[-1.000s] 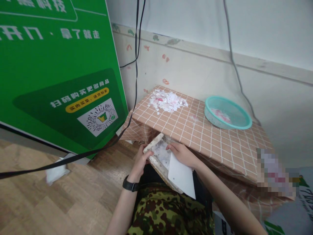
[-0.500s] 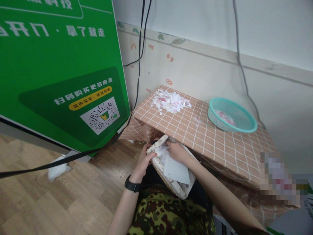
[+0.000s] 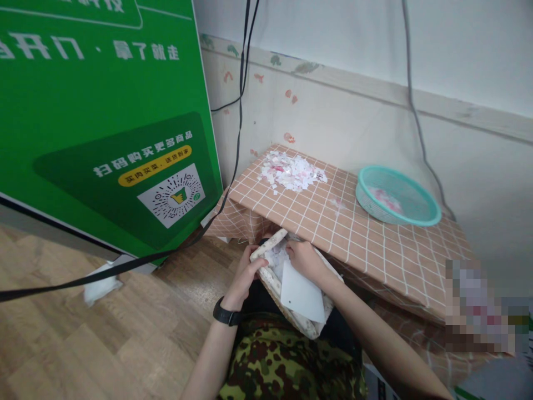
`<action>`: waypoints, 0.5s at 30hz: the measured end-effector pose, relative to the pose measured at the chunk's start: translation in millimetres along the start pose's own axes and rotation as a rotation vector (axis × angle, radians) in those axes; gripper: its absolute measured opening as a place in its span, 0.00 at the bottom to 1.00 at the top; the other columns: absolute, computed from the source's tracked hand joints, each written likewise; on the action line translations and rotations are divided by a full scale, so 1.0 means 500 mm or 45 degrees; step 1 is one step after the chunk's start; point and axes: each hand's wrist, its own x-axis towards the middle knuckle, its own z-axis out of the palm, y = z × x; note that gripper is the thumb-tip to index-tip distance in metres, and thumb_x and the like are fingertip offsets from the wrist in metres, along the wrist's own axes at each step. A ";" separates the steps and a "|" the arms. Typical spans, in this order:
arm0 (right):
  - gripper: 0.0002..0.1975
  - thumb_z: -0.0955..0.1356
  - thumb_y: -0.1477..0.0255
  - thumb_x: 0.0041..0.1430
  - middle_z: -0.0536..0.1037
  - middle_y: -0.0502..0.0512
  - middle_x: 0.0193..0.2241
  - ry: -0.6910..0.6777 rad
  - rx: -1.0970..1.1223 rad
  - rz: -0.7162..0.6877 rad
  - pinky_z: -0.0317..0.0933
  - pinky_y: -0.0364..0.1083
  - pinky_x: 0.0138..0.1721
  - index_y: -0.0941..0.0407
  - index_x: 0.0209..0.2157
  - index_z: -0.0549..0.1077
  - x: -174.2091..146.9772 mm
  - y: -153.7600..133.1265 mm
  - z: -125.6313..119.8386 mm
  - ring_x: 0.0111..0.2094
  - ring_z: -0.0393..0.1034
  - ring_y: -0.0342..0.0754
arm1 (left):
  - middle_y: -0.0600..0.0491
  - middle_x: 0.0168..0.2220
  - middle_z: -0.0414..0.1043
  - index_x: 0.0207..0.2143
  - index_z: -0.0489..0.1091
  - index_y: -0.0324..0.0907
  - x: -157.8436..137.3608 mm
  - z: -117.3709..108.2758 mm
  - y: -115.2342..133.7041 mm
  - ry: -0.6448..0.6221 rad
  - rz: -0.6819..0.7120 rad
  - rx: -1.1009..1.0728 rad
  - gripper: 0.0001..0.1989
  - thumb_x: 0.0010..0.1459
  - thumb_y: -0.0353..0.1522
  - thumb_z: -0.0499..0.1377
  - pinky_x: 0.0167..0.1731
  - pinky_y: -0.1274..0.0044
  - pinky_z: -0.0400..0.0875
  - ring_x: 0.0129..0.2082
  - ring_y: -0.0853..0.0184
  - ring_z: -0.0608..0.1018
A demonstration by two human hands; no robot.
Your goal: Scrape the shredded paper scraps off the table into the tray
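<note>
White card (image 3: pixel 303 297) lies slantwise over the mottled tray (image 3: pixel 270 244), long axis running from the nearer right hand (image 3: pixel 306 261) toward the camouflage shirt (image 3: pixel 287 358); those curled fingers seem to grasp its far end. Left hand (image 3: pixel 246 273) clasps the tray's side.

The left hand (image 3: pixel 245 272), a black wristband (image 3: pixel 227 313) below it, grips the near-left rim of a pale, stained box (image 3: pixel 268 244), while the right hand (image 3: pixel 307 261) is inside with curled fingers, holding a flat white card (image 3: pixel 303 294) that slants toward the person, white scraps (image 3: pixel 275 261) lying between the two hands. Beyond them is a table with a checked brown cloth (image 3: pixel 400 261), bearing a paper-scrap pile (image 3: pixel 291 172) straight ahead and a teal basket (image 3: pixel 410 191) farther right. Left of the left hand stands a green panel (image 3: pixel 112 105).
</note>
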 end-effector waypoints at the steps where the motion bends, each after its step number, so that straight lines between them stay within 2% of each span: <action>1: 0.14 0.61 0.76 0.68 0.83 0.63 0.34 0.009 -0.004 -0.002 0.62 0.46 0.39 0.58 0.35 0.78 -0.002 0.001 0.000 0.37 0.79 0.53 | 0.54 0.33 0.75 0.45 0.69 0.45 0.000 0.000 0.000 0.003 -0.002 0.002 0.23 0.44 0.37 0.64 0.28 0.75 0.69 0.33 0.60 0.77; 9: 0.12 0.61 0.69 0.71 0.83 0.64 0.34 0.006 -0.039 0.028 0.61 0.47 0.36 0.58 0.41 0.75 -0.012 0.004 0.002 0.36 0.79 0.56 | 0.53 0.34 0.76 0.45 0.69 0.46 -0.002 0.002 0.004 0.014 -0.020 0.002 0.23 0.43 0.38 0.65 0.29 0.75 0.68 0.34 0.59 0.77; 15: 0.10 0.62 0.73 0.69 0.83 0.61 0.34 -0.050 -0.005 0.041 0.61 0.45 0.38 0.57 0.41 0.75 -0.012 0.007 -0.003 0.37 0.79 0.53 | 0.53 0.34 0.76 0.44 0.69 0.46 -0.003 0.002 0.006 0.017 -0.028 -0.009 0.24 0.42 0.38 0.65 0.30 0.74 0.69 0.34 0.58 0.77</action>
